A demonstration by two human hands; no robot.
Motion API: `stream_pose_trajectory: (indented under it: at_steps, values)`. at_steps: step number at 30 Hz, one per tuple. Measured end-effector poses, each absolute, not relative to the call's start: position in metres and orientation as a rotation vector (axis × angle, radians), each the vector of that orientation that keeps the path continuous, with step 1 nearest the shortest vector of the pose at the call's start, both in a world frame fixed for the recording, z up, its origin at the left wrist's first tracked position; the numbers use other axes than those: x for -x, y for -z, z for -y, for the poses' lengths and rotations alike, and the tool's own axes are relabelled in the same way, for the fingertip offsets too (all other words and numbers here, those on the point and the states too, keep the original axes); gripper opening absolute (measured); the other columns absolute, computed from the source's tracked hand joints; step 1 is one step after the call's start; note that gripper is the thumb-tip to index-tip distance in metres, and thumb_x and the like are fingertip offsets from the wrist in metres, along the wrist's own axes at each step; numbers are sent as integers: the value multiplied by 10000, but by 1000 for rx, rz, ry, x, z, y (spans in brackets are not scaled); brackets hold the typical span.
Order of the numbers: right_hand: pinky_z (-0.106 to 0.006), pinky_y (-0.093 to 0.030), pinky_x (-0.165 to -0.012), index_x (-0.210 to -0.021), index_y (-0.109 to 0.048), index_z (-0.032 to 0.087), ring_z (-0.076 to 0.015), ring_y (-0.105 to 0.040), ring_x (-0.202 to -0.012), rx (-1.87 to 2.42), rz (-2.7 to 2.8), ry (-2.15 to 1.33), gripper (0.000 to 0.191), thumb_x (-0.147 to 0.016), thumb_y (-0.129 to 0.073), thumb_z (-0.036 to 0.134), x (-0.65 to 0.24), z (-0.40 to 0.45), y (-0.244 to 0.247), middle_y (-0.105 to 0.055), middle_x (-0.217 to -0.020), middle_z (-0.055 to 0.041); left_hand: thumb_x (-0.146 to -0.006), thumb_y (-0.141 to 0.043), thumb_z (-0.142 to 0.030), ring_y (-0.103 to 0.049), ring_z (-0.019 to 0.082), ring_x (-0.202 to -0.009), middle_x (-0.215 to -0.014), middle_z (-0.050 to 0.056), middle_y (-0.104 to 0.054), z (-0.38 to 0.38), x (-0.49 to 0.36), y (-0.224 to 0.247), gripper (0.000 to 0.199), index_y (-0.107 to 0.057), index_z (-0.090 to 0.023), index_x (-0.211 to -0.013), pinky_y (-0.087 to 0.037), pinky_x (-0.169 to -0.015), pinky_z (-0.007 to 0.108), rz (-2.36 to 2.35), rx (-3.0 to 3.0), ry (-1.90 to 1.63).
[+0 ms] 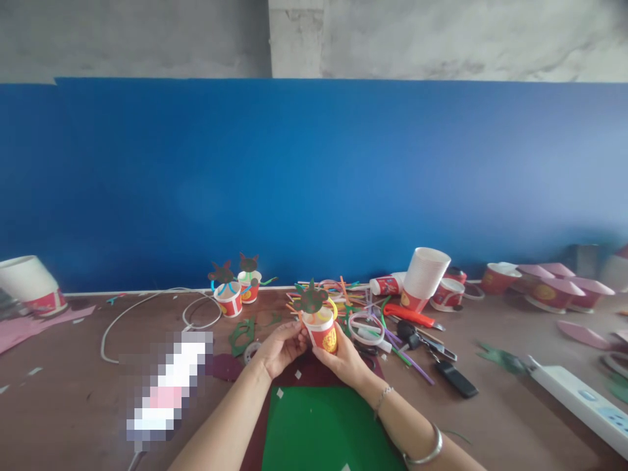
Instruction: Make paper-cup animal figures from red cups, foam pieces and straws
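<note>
Between my hands is a red-and-white paper cup (321,333) with a dark green foam animal head (311,298) on top and a yellow pipe-cleaner loop at its side. My left hand (280,348) grips the cup's left side, and my right hand (338,358) holds its right side and lower part. Under both wrists lies a green foam sheet (324,425) on dark red paper. Just left of my left hand are green foam cut-offs (242,336).
Two finished cup figures (228,299) stand at back left, beside a white cable (147,314). Coloured pipe cleaners (333,296), a glue tube (386,285), an orange utility knife (409,315), keys and a black phone (456,379) lie back right. A power strip (579,402) sits right; a blurred object (167,386) lies left.
</note>
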State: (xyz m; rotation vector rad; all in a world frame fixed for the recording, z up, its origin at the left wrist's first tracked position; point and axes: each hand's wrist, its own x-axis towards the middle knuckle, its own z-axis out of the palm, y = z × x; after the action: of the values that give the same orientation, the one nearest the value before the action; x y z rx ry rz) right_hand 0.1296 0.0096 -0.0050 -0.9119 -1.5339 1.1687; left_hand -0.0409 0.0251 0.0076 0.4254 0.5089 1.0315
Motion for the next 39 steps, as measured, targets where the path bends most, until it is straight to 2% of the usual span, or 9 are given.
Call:
stream_pose_trajectory:
  at_steps: [9, 19, 24, 28, 31, 35, 39]
  values:
    - [-362, -460, -856, -1169, -459, 175, -229, -588, -953, 939, 1640, -1084, 478, -740, -642, 280, -131, -10, 6, -626, -1083, -90, -667, -710, -65, -555, 60, -552, -625, 26, -596, -25, 38, -9, 115, -596, -82, -663, -457, -545, 161, -544, -434, -1078]
    - [-342, -462, -831, -1151, -477, 172, -221, -589, -924, 909, 1688, -1137, 446, -752, -636, 293, -131, -7, 2, -643, -1021, -74, -620, -729, -44, -528, 34, -541, -659, -30, -585, -22, 35, -10, 222, -575, -135, -753, -421, -531, 142, -465, -476, -1146]
    - [-359, -445, -867, -1154, -483, 177, -224, -581, -948, 898, 1682, -1109, 464, -745, -650, 316, -131, -7, 3, -626, -1082, -84, -606, -754, -72, -522, 37, -537, -636, -40, -573, -24, 33, -10, 236, -552, -143, -705, -423, -539, 148, -494, -494, -1202]
    - [-353, -445, -862, -1148, -485, 162, -217, -571, -954, 902, 1578, -1176, 474, -751, -643, 367, -129, -8, 4, -615, -1083, -85, -687, -736, -207, -564, 67, -600, -692, -16, -610, -22, 28, -10, 185, -590, -158, -790, -448, -621, 188, -512, -535, -1227]
    - [-333, -457, -821, -1136, -486, 160, -208, -571, -923, 890, 1531, -1213, 470, -761, -634, 403, -128, -9, 5, -617, -1041, -81, -740, -688, -318, -608, 127, -699, -802, 34, -658, -17, 21, -11, 242, -614, -167, -914, -452, -673, 239, -499, -684, -1228]
    - [-315, -456, -767, -1118, -500, 161, -195, -564, -854, 913, 1571, -1178, 479, -755, -643, 439, -128, -7, 4, -622, -982, -68, -679, -743, -277, -613, 211, -925, -1007, 90, -667, -10, 13, -11, 401, -612, -163, -1040, -434, -820, 298, -518, -853, -1217]
    - [-284, -440, -694, -1009, -555, 182, -178, -547, -775, 972, 1510, -1125, 373, -823, -525, 505, -131, -7, 0, -614, -870, -37, -694, -724, -252, -596, 235, -995, -1069, 101, -658, -9, 11, -13, 413, -605, -163, -1079, -418, -868, 323, -590, -856, -1267]
